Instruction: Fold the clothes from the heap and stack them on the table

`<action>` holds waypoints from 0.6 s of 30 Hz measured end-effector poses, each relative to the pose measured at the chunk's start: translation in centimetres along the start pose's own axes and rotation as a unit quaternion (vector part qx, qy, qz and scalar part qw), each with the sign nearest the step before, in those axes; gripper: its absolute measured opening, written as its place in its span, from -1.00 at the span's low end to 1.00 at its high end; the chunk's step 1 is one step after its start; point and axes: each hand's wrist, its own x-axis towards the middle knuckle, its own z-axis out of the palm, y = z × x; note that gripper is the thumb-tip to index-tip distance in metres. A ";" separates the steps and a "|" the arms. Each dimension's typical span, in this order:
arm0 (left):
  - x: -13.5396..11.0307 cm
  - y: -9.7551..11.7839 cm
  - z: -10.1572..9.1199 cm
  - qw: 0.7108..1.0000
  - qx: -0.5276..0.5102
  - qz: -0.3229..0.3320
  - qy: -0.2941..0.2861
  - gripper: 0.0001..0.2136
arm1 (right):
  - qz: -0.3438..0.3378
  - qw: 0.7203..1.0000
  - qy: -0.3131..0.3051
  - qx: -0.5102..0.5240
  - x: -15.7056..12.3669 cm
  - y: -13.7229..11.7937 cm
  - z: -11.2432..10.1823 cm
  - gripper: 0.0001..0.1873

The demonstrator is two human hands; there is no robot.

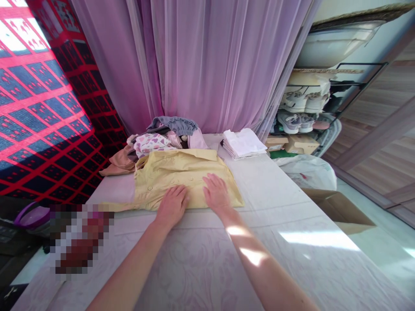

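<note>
Across the sheet-covered table, a yellow button-front shirt lies spread flat, collar away from me. My left hand and right hand rest on it, both open and flat. Beyond sit a heap of clothes and a folded white stack.

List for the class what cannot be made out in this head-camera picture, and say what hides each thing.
Head view:
Whatever stands on the table under the pixelated patch: blurred out.
The yellow shirt beneath the left hand and right hand: hidden by them.
The lower layers of the clothes pile: hidden by the shirt.
The inside of the cardboard box: hidden by its flap.
</note>
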 end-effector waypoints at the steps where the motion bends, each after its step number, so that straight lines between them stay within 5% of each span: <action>1: 0.1 0.4 0.7 1.000 0.008 -0.010 -0.014 -0.57 | -0.022 0.999 -0.037 0.010 0.1 -1.3 0.6 -0.54; 6: -0.1 0.2 2.5 0.995 0.073 -0.061 -0.032 -0.47 | -0.045 0.987 -0.155 -0.013 -0.5 -2.9 2.1 -0.44; 10: -0.5 -1.0 2.2 0.990 0.093 -0.094 -0.041 -0.49 | -0.037 0.980 -0.189 -0.047 -1.3 0.7 0.8 -0.35; 14: -1.1 -2.7 1.7 0.989 0.106 -0.101 -0.029 -0.50 | 0.046 0.975 -0.198 -0.088 -2.1 4.6 -0.4 -0.36; 18: -2.3 -5.3 1.1 0.983 0.128 -0.129 -0.015 -0.51 | 0.069 0.972 -0.193 -0.112 -2.6 6.0 -0.3 -0.38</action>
